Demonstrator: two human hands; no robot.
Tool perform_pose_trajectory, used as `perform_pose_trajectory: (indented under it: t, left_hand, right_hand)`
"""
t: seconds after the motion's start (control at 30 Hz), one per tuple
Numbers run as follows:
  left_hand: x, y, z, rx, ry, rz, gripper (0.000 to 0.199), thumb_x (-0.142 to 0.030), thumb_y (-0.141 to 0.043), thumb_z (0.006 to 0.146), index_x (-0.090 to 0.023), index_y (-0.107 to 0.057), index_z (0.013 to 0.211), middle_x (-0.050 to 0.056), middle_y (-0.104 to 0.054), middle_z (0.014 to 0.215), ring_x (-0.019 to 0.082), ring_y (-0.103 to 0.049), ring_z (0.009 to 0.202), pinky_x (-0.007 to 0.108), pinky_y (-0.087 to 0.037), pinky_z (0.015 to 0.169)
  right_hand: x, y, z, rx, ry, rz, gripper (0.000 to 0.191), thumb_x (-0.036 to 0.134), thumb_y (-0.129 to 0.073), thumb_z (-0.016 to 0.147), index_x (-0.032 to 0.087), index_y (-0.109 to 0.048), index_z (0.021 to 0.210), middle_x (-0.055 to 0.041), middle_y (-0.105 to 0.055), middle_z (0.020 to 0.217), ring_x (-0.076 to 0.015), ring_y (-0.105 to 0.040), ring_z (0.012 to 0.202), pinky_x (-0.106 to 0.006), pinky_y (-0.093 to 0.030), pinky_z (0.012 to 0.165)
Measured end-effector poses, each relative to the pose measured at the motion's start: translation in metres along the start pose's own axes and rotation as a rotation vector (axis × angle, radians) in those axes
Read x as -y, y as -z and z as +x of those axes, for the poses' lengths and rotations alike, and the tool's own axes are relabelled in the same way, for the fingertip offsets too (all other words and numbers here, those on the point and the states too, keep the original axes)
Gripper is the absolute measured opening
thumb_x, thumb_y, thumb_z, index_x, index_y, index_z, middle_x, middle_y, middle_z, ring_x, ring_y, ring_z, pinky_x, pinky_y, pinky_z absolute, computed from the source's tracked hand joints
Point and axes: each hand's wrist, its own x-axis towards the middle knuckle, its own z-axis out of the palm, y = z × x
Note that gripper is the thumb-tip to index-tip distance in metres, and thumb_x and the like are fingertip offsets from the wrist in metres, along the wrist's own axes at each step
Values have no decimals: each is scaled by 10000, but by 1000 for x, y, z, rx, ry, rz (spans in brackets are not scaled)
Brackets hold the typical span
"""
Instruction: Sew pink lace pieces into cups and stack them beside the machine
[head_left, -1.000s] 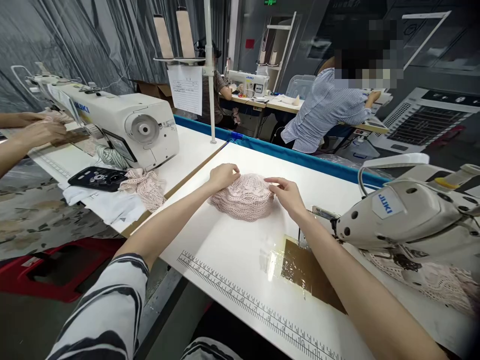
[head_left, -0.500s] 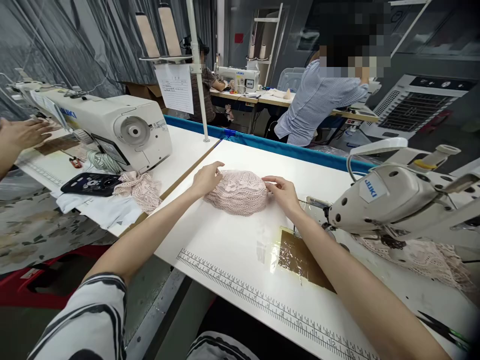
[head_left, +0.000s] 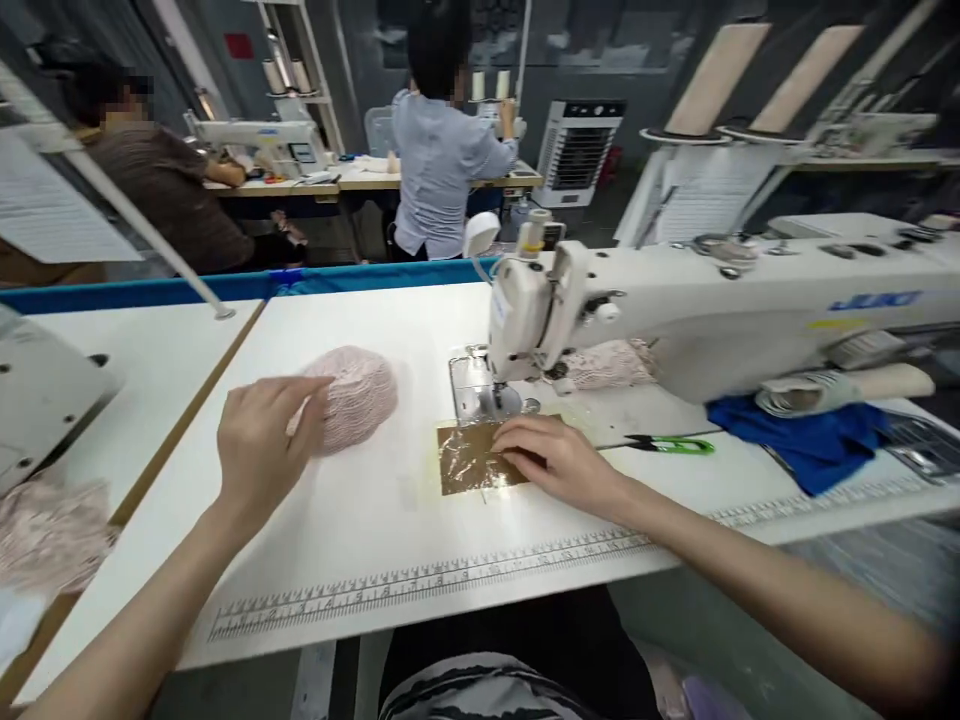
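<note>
A rounded stack of pale pink lace pieces (head_left: 360,400) lies on the white sewing table (head_left: 390,530). My left hand (head_left: 266,435) is at the stack's left side, overlapping its edge in view. Its fingers are bent, with a gap between thumb and fingers, and I see nothing held; contact with the lace is unclear. Over the brown, clear-taped patch (head_left: 469,465) in the table hovers or rests my right hand (head_left: 566,465), fingers loosely curved and empty. Just beyond it stands the sewing machine head (head_left: 517,315), with more pink lace (head_left: 611,365) behind its needle area.
Green-handled thread snips (head_left: 679,445) and a blue cloth (head_left: 802,435) lie to the right. A printed ruler (head_left: 435,585) runs along the front edge. At left are another machine (head_left: 45,400) and crumpled lace (head_left: 56,535). Two people (head_left: 450,160) (head_left: 150,180) sit beyond the blue-edged table.
My view has swung right. My right hand has left the lace stack and moved over the brown patch beside the needle. My left hand stays near the stack.
</note>
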Motion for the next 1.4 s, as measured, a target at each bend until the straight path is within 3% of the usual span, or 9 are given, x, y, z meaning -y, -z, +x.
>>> perform_pose_trajectory:
  t: [0.1,0.2,0.33,0.43,0.63,0.73,1.4]
  left_hand:
    - [-43,-5,-3,50,-230,-163,67,-203,-634,942,-196,-698,922,-6,-754,786,150,-679,657,269,-464,621]
    - [-90,-17,0,186,-287,-280,113,-216,-607,964,-197,-706,914,-32,-753,755,105,-649,549,232,-426,517]
    - [-141,-37,10,243,-395,-313,169,-204,-551,985,-176,-707,926,-10,-756,769,119,-682,593,249,-444,544]
    - [-159,-50,14,263,-418,-333,174,-188,-543,983,-163,-706,926,0,-748,751,128,-689,603,255,-456,557]
    - [-154,-62,3,172,-307,-424,124,-171,-573,973,-177,-696,967,-12,-757,812,115,-694,650,230,-489,580]
    - [-149,-63,0,196,-250,-433,122,-173,-571,977,-176,-693,973,-7,-767,857,120,-709,687,223,-511,597]
    - [-149,-64,0,179,-278,-390,113,-181,-577,978,-175,-688,958,-8,-772,872,131,-726,705,230,-528,602]
  right_hand:
    - [-37,30,-25,-145,-124,-316,259,133,-478,936,203,-711,1027,-78,-725,1037,-215,-675,967,-357,-575,804]
    - [-65,52,-32,-212,-211,-464,309,97,-445,908,162,-694,1078,-142,-689,1144,-287,-646,1020,-410,-545,777]
    - [-79,59,-22,-192,-229,-590,316,104,-460,914,129,-663,1154,-180,-639,1253,-313,-599,1060,-420,-474,841]
    - [-83,58,-15,-166,-215,-645,258,126,-467,944,133,-674,1096,-162,-677,1158,-283,-602,964,-392,-430,812]
    - [-89,57,-16,-204,-214,-696,226,197,-458,995,149,-679,1001,-118,-715,1026,-262,-605,946,-369,-389,806]
    - [-90,58,-16,-204,-214,-701,225,195,-461,996,150,-679,970,-103,-720,1001,-254,-608,946,-359,-382,812]
    - [-89,61,-14,-209,-236,-617,231,111,-423,978,135,-650,941,-124,-680,973,-245,-568,871,-358,-374,825]
